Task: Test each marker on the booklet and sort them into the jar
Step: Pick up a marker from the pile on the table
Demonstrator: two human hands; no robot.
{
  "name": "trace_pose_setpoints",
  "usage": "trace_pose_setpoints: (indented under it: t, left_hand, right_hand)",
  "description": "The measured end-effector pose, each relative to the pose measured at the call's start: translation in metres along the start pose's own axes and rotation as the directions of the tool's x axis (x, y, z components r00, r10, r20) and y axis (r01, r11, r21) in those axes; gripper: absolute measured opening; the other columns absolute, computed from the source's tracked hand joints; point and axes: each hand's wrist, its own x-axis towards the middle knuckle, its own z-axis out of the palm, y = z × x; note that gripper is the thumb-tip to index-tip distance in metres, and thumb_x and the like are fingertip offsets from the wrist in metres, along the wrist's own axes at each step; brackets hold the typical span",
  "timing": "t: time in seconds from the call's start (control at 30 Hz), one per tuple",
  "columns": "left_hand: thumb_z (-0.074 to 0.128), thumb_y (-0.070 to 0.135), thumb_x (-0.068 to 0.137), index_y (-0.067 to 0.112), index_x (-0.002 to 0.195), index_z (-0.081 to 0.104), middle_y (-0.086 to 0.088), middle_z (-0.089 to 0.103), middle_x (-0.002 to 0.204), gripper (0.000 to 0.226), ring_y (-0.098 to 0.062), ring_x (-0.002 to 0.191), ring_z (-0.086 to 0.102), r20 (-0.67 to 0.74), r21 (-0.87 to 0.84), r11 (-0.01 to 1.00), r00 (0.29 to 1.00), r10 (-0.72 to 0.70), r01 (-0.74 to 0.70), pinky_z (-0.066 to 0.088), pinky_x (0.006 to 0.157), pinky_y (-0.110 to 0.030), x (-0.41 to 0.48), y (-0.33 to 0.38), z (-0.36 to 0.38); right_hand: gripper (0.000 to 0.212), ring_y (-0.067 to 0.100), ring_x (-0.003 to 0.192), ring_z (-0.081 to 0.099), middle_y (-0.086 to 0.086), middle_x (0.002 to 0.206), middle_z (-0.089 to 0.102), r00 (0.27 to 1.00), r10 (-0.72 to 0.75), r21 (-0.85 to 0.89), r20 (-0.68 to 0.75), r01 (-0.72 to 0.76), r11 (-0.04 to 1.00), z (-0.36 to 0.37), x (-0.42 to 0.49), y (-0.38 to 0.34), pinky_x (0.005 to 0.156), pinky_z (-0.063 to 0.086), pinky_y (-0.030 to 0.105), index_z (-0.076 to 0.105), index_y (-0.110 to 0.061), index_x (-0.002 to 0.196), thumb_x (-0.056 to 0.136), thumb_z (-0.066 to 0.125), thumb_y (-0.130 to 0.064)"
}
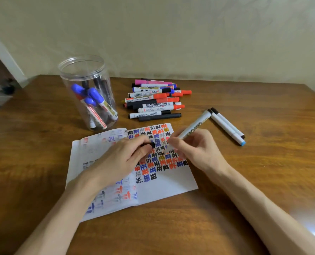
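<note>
An open white paper booklet [164,183], its pages filled with rows of black, blue, red and ochre test characters, is laid flat on the brown wooden table [244,181] at the centre of the frame. The left hand [120,159] is rested on the booklet near the fold, and a short black marker cap [149,145] is pinched between its fingers. A white-barrelled whiteboard marker [193,128] is gripped by the right hand [195,153], slanted with its black rear end toward the upper right and its tip down over the right-hand page; contact of the tip with the paper cannot be judged. In the upper left, a clear round plastic jar [87,92] is stood upright and lidless on the table, with several markers inside, three of them blue-capped. Above the booklet, at upper centre, a loose pile of markers [154,100] with red, black, blue and pink caps is spread on the table. To the right of the pile, two slim white pens [226,126] are laid side by side, one with a light blue end.
</note>
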Motion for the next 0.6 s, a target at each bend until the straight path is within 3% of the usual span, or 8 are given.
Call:
trace_pose_setpoints:
  t: [0.07, 0.17, 0.27, 0.43, 0.6]
  left_hand:
    - [0.039, 0.051, 0.104, 0.039, 0.105, 0.055, 0.023, 0.063, 0.095, 0.019, 0.001, 0.094, 0.059, -0.026, 0.128, 0.992, 1.000, 0.009, -0.005, 0.045, 0.072, -0.023, 0.002, -0.002, 0.001]
    - [0.037, 0.053, 0.102, 0.039, 0.106, 0.054, 0.030, 0.056, 0.096, 0.022, 0.001, 0.098, 0.054, -0.044, 0.176, 0.984, 0.999, -0.003, 0.011, 0.042, 0.076, -0.022, 0.005, -0.007, 0.002]
    - [0.040, 0.050, 0.104, 0.034, 0.108, 0.056, 0.025, 0.059, 0.099, 0.023, 0.000, 0.098, 0.054, -0.058, 0.191, 0.982, 0.998, 0.004, 0.007, 0.046, 0.080, -0.024, 0.006, -0.010, 0.002]
    - [0.042, 0.044, 0.107, 0.026, 0.102, 0.057, 0.019, 0.060, 0.090, 0.023, -0.003, 0.088, 0.055, -0.112, 0.168, 0.984, 0.991, 0.073, -0.053, 0.037, 0.075, -0.014, 0.008, -0.010, 0.006]
    - [0.043, 0.036, 0.109, 0.017, 0.107, 0.057, 0.012, 0.063, 0.098, 0.023, -0.006, 0.089, 0.056, -0.147, 0.172, 0.980, 0.981, 0.130, -0.104, 0.036, 0.081, -0.010, 0.009, -0.011, 0.010]
  right_hand:
    - [0.008, 0.004, 0.063, 0.067, -0.009, 0.074, 0.073, 0.997, -0.002, -0.017, 0.076, 0.004, 1.000, 0.002, -0.005, -0.001, 0.057, 0.050, 0.016, 0.073, -0.006, 0.095, 0.099, 0.071, -0.013]
    - [0.014, 0.005, 0.059, 0.062, -0.009, 0.068, 0.069, 0.993, -0.002, -0.021, 0.115, 0.005, 1.000, 0.007, -0.010, -0.003, 0.055, 0.046, 0.015, 0.072, -0.004, 0.093, 0.100, 0.070, -0.015]
    - [0.016, 0.011, 0.056, 0.060, -0.006, 0.065, 0.068, 0.996, 0.024, -0.018, 0.088, -0.023, 1.000, 0.009, -0.011, -0.005, 0.055, 0.046, 0.020, 0.072, -0.008, 0.091, 0.100, 0.070, -0.021]
    - [0.015, 0.013, 0.060, 0.064, 0.001, 0.068, 0.072, 0.996, 0.085, 0.017, 0.036, -0.086, 0.996, 0.018, -0.011, -0.004, 0.058, 0.052, 0.023, 0.074, -0.012, 0.089, 0.099, 0.071, -0.022]
    - [0.013, 0.004, 0.056, 0.064, -0.004, 0.066, 0.072, 0.998, 0.055, 0.021, -0.039, -0.054, 0.998, 0.032, -0.014, -0.002, 0.055, 0.048, 0.017, 0.074, -0.010, 0.086, 0.098, 0.070, -0.015]
